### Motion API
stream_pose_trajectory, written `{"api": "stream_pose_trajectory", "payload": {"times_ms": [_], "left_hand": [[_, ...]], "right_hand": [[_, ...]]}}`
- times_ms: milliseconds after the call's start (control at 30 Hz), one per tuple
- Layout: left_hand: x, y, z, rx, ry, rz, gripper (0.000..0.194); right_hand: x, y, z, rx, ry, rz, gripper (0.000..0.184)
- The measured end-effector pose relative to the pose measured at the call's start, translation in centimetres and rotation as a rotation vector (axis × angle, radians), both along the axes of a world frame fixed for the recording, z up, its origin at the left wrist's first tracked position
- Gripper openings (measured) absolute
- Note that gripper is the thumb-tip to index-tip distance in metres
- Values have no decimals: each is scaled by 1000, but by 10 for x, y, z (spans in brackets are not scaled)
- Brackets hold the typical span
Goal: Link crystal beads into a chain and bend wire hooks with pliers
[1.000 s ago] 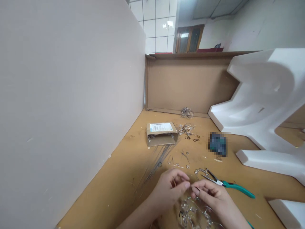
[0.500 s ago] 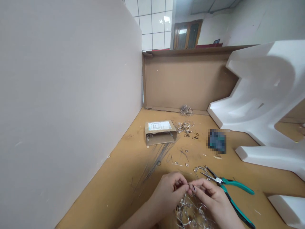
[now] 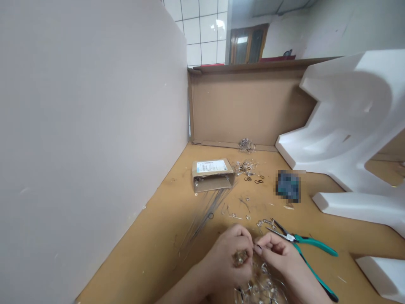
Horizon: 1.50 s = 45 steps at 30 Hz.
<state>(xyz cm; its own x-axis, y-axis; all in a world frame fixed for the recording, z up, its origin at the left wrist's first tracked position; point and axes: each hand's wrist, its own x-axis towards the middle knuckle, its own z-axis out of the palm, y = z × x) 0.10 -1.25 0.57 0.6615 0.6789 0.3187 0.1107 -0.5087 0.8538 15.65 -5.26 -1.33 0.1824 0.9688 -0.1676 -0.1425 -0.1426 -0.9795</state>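
Observation:
My left hand [image 3: 229,255] and my right hand [image 3: 278,253] meet fingertip to fingertip low in the view, over the brown table [image 3: 152,236]. Both are closed in a pinch on a small metal piece between them. A small shiny cluster [image 3: 239,257] rests in my left palm. Beneath both hands lies a tangle of silver wire hooks and rings [image 3: 259,287]. Green-handled pliers [image 3: 300,242] lie on the table just right of my right hand, untouched.
A small cardboard box [image 3: 211,174] spills thin wires [image 3: 209,211] toward me. Loose rings and hooks [image 3: 248,169] are scattered behind it. A white panel [image 3: 88,126] walls the left, cardboard [image 3: 247,105] the back, white foam blocks [image 3: 351,126] the right.
My left hand has turned palm up, showing a small shiny cluster in it. Both hands stay pinched together. The view has dipped slightly.

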Motion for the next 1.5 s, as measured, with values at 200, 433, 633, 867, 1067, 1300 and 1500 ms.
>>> {"api": "stream_pose_trajectory", "payload": {"times_ms": [200,433,633,867,1067,1300,1500], "left_hand": [[5,-1,-4,-65,-61,104,16],[7,-4,-5,-296,46,26,30],[11,-7,-10,-225,144,171,15],[13,-10,-6,-133,190,244,11],[12,-14,-7,-97,93,231,8],[10,-7,-8,-374,-153,102,25],[11,-6,-4,-537,-203,97,17]], "right_hand": [[1,2,-5,25,45,97,27],[12,4,-6,164,-30,179,18],[8,1,-1,271,-302,191,12],[1,-6,6,389,-638,-17,13],[6,-6,7,620,-822,-54,17],[8,-7,2,782,-848,-53,14],[7,-7,-1,849,-871,-45,16]]}}
